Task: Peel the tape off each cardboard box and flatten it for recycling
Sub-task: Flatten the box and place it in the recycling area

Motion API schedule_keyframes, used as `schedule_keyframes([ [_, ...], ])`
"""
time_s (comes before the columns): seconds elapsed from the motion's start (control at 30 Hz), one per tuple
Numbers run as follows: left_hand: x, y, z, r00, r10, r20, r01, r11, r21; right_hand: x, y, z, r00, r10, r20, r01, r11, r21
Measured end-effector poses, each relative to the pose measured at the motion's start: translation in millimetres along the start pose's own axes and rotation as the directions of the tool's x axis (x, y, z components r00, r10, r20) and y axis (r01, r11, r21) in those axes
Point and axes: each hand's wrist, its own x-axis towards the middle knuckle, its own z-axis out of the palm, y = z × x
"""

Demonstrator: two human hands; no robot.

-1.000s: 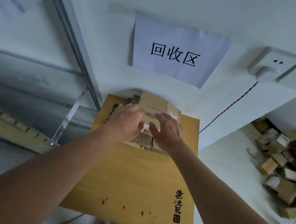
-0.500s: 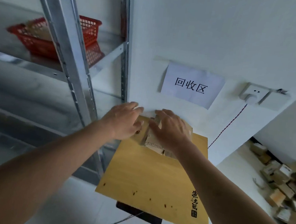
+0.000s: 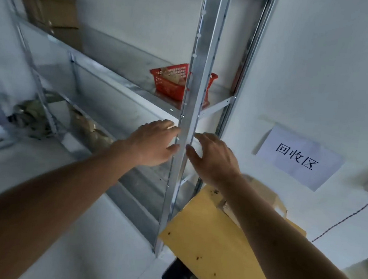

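A: Now, from the left: brown folded cardboard sheets (image 3: 49, 9) up on the top tier of the grey metal shelving rack (image 3: 121, 82), and blurred brownish bundles (image 3: 89, 127) a tier lower. Worth taking as the next box?

B: Hard to say. Too blurred to tell boxes from scraps. Check for tape before lifting anything.

A: Left hand (image 3: 153, 143)?

B: Spread loose, gripping nothing, fingertips right at the rack's steel upright (image 3: 190, 117). Touching or not, cannot tell. Red plastic mesh basket (image 3: 172, 86) on the tier above, partly behind that post.

A: Right hand (image 3: 213, 158)?

B: Likewise slack and empty, just right of the post.

A: And the task's thing?

B: Flattened brown cardboard box (image 3: 272, 201) below the right wrist, lying on the yellow wooden board (image 3: 201, 243), beneath the white paper sign (image 3: 299, 158). Looks flat already.

A: So, next?

B: Probably fetch a fresh box. Hold with both hands, pick up a tape end at a corner, and peel low and slow along the seam. Then press the flaps down and stack squarely on that pile.
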Motion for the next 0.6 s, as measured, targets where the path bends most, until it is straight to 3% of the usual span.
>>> schedule_keyframes([
  [0.23,-42.7,-78.2,-42.8,0.988,-0.150,-0.024,0.151,0.987,0.055,38.5,-82.1,-1.3,0.988,-0.154,0.004,0.154,0.987,-0.041],
  [0.6,-29.3,-267.4,-108.6,0.977,-0.187,-0.102,0.199,0.972,0.126,184.1,-233.4,36.5,0.964,-0.254,-0.077,0.255,0.967,0.005],
])
